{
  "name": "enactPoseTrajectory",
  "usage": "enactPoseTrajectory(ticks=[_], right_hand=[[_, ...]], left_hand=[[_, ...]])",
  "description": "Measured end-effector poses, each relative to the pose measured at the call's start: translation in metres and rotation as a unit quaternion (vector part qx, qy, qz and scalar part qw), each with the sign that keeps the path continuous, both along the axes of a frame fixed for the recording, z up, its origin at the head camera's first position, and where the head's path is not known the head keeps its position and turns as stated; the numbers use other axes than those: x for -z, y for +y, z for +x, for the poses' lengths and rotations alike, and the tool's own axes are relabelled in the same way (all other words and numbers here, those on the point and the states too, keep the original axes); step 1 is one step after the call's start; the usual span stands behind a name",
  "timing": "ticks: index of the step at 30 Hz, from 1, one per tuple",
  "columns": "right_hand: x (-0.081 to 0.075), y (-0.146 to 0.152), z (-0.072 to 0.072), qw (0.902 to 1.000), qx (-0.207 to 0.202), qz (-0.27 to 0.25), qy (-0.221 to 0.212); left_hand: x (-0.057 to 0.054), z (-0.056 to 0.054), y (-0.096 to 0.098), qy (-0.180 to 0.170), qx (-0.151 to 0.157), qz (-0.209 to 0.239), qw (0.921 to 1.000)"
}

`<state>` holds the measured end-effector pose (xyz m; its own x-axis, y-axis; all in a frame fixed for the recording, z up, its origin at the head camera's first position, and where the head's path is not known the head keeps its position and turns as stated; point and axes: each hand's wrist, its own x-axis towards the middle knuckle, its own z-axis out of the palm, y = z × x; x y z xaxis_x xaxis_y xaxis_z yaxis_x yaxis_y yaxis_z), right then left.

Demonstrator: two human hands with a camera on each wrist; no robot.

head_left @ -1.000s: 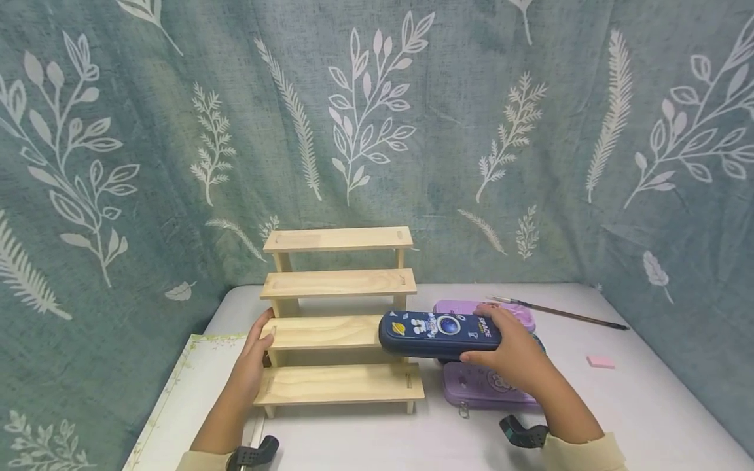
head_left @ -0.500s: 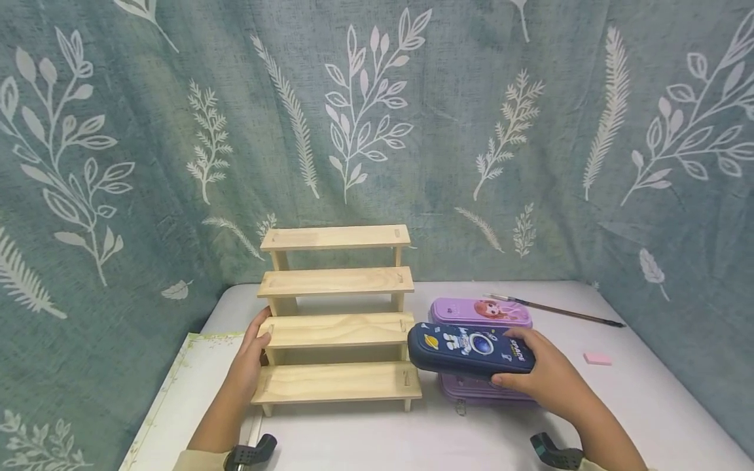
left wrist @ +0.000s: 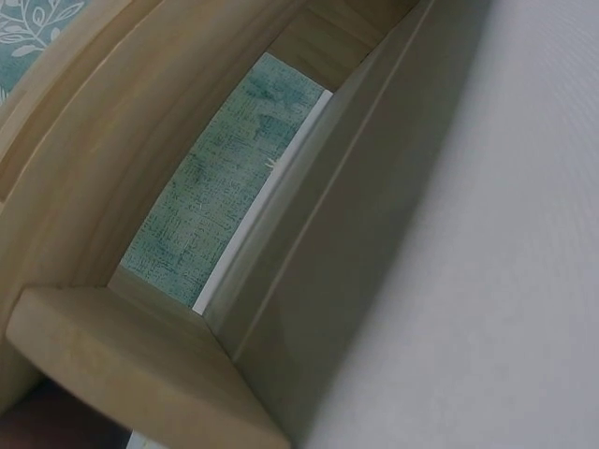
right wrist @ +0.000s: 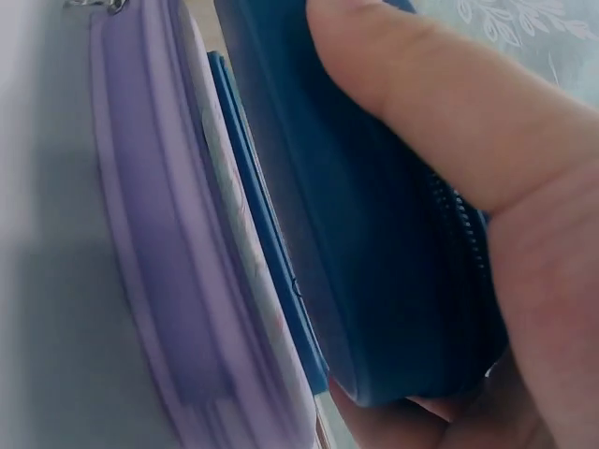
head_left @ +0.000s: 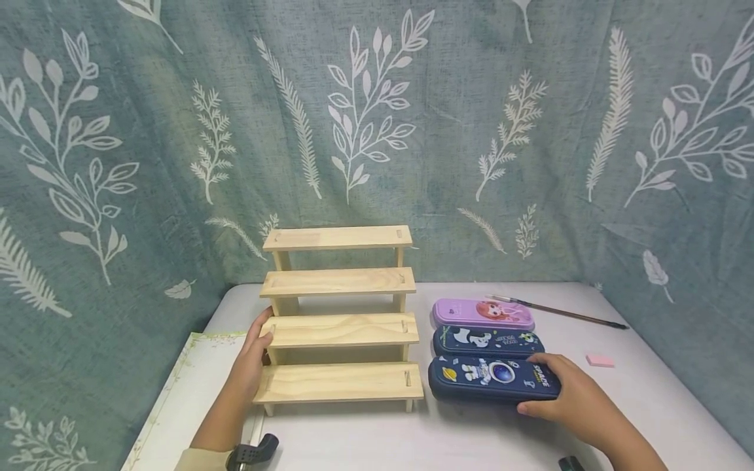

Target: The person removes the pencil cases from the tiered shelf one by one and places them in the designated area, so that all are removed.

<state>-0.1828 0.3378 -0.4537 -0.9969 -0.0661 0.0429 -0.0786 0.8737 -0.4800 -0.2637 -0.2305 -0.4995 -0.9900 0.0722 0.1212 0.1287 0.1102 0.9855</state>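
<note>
In the head view a stepped wooden display stand (head_left: pixel 344 330) with several shelves stands on the white table. My left hand (head_left: pixel 250 356) grips its left side, thumb at the end of a lower shelf. My right hand (head_left: pixel 565 396) holds a navy pencil case (head_left: pixel 495 381) with an astronaut, a planet and the word SPACE, thumb at the near side and fingers over the far side. This case lies level in front of a dark panda pencil case (head_left: pixel 491 341). In the right wrist view a purple pencil case (right wrist: pixel 178 234) shows beside it; in the head view the navy case hides it.
Behind the panda case lies a lilac pencil case (head_left: pixel 471 313) with a red-haired girl. A paintbrush (head_left: pixel 565 314) and a pink eraser (head_left: pixel 600 360) are at the right. A white sheet (head_left: pixel 182 392) with a leafy border lies left of the stand. Patterned cloth (head_left: pixel 377 131) hangs behind.
My right hand has carried the navy case from in front of the stand's shelves rightward and down, over the nearest purple case. The panda case is visible again. My left hand stays on the stand.
</note>
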Motion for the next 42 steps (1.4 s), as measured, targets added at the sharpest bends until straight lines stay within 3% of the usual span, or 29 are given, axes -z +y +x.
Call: enactPoseTrajectory(ticks=[8, 14, 26, 36, 42], right_hand=[[0.012, 0.017, 0.015, 0.9999, -0.006, -0.006, 0.011], [0.016, 0.023, 0.023, 0.9998, -0.003, -0.002, -0.02], [0.037, 0.034, 0.031, 0.9993, -0.027, 0.024, 0.011], [0.043, 0.038, 0.03, 0.9958, -0.031, -0.015, -0.085], [0.045, 0.035, 0.029, 0.9934, -0.022, -0.029, -0.109]], left_hand=[[-0.001, 0.0, 0.0, -0.018, -0.009, -0.006, 0.9998], [-0.003, -0.001, 0.001, -0.015, -0.009, -0.008, 0.9998], [0.0, -0.002, 0.0, -0.008, -0.007, -0.006, 0.9999], [0.0, -0.002, 0.0, -0.001, -0.001, -0.005, 1.0], [-0.002, -0.001, 0.001, 0.003, -0.004, -0.008, 1.0]])
